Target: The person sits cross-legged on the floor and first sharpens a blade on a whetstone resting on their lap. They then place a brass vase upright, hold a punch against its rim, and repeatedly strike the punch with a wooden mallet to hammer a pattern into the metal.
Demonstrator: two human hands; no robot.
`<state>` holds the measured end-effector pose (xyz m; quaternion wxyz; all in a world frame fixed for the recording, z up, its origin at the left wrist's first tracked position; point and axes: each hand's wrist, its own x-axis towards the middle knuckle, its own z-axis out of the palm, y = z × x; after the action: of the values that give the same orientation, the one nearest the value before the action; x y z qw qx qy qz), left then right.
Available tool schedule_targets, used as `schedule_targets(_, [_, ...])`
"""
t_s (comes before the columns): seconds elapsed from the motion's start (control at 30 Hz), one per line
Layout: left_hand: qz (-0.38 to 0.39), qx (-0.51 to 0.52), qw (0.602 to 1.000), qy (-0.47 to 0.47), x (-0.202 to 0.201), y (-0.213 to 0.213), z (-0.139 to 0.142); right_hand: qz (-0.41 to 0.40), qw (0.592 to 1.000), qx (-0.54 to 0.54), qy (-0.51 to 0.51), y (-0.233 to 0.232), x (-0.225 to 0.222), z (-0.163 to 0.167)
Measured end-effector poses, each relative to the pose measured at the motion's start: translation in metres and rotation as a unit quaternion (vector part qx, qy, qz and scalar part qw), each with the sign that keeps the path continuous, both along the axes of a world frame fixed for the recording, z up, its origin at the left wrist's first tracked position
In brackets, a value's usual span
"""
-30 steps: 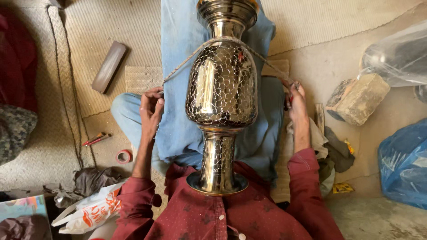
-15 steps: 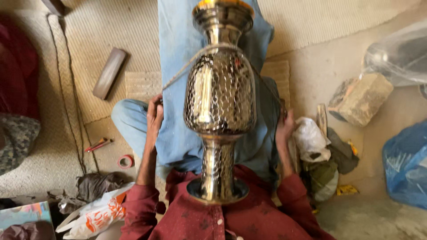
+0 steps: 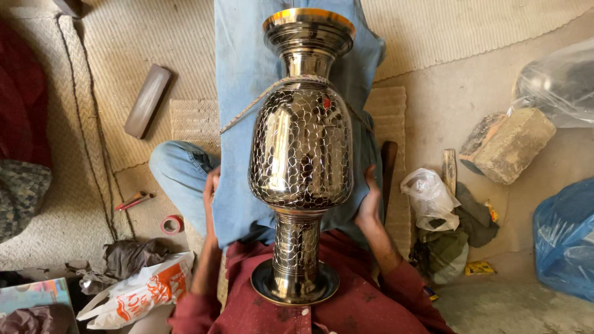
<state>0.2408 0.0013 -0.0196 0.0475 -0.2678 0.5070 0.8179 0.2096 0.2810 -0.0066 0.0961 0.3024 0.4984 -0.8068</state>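
A: Where does the vase (image 3: pixel 301 154) sit?

B: It lies lengthwise on the person's lap, foot against the red shirt (image 3: pixel 322 315), gold-rimmed mouth pointing away along the blue-trousered legs (image 3: pixel 241 80). Its long axis follows the legs. A cord (image 3: pixel 247 114) loops round its shoulder.

A: And the hands?

B: The left hand (image 3: pixel 211 188) lies just left of the vase's belly, flat on the trousers, fingers loose and apart, clamped on nothing. The right hand (image 3: pixel 370 201) is at the belly's right flank, open; whether it touches the metal I cannot tell.

A: How would it handle?

B: I judge it heavy and stiff: polished metal, likely slippery, and its engraved scale pattern easily scratched. The narrow stem above the foot and the neck below the rim look the surest holds. A red tape roll (image 3: pixel 172 224) lies well left of the vase, a wooden block (image 3: pixel 146 101) farther left.
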Motion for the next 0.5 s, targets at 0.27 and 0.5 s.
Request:
schedule_targets(0.27, [-0.021,0.255,0.955,-0.147,0.010,0.020,-0.002,0.060,0.982,-0.125,-0.126,-0.004,0.001,-0.006])
schedule_targets(0.5, [0.040,0.189,0.973,-0.124,0.011,-0.014,0.010,0.082,0.996,-0.032,-0.007,-0.031,0.041,-0.013])
